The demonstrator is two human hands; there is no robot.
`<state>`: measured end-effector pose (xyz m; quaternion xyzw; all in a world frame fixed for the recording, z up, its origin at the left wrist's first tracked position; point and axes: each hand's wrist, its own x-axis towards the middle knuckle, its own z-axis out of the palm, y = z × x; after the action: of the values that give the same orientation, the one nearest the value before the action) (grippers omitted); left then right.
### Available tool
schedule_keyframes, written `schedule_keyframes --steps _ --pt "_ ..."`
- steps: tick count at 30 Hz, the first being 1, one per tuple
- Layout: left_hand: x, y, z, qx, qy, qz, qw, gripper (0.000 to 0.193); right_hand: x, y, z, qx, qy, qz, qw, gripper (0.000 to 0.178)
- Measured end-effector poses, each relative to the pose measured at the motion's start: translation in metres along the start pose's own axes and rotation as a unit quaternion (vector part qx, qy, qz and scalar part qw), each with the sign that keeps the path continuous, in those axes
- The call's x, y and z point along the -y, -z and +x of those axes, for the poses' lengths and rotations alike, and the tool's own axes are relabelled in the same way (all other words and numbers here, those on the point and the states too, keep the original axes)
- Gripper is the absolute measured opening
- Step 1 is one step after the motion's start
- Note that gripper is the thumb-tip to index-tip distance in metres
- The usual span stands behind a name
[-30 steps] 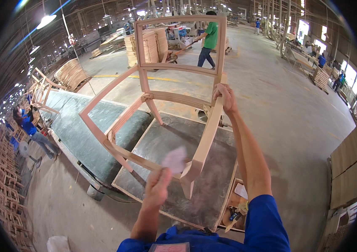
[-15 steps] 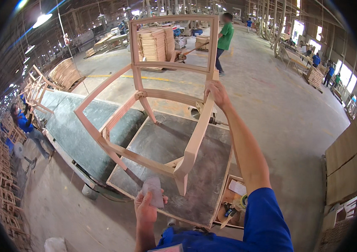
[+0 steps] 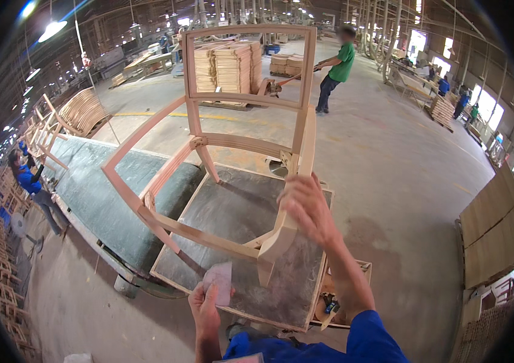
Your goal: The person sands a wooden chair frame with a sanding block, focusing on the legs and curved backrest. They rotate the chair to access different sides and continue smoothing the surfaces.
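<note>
An unfinished wooden armchair frame stands upright on a dark-topped work table, its open rectangular back on the far side. My right hand is curled over the chair's right armrest, around its middle, with the fingers slightly blurred. Low in front of the chair, my left hand pinches a greyish-pink piece of sandpaper between thumb and fingers. The sandpaper is apart from the chair, above the table's near edge.
A green-topped conveyor runs along the left. A tray with small tools adjoins the table's right side. A person in green pulls a pallet jack near stacked wood. A person in blue handles chairs at far left.
My right hand has slid nearer along the armrest from its back end. My left hand still holds the sandpaper. The person in green has moved right, pulling the jack's handle.
</note>
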<state>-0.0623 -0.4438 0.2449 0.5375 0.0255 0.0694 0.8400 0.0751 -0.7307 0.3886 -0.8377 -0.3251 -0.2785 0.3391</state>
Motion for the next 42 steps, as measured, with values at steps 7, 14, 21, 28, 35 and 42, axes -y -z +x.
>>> schedule_keyframes --steps 7,14,21,28,35,42 --pt "-0.036 0.02 0.08 0.062 -0.123 0.158 0.978 0.019 0.071 -0.054 -0.037 -0.236 -0.158 -0.06 0.957 0.034" --pt "-0.069 0.033 0.178 0.105 -0.298 0.365 0.875 0.014 0.099 -0.092 -0.033 -0.364 -0.328 -0.168 0.855 0.058" --pt "-0.048 0.048 0.228 0.134 -0.283 0.403 0.86 0.013 0.12 -0.088 -0.02 -0.326 -0.419 -0.202 0.823 0.047" --pt "-0.023 0.046 0.234 0.184 -0.267 0.378 0.867 0.016 0.119 -0.09 -0.034 -0.216 -0.487 -0.21 0.82 0.046" --pt "-0.027 0.045 0.236 0.195 -0.246 0.384 0.868 0.014 0.106 -0.088 -0.047 -0.137 -0.547 -0.161 0.81 0.043" --pt "-0.023 0.049 0.237 0.215 -0.257 0.389 0.858 0.012 0.112 -0.088 -0.043 -0.226 -0.492 -0.194 0.818 0.04"
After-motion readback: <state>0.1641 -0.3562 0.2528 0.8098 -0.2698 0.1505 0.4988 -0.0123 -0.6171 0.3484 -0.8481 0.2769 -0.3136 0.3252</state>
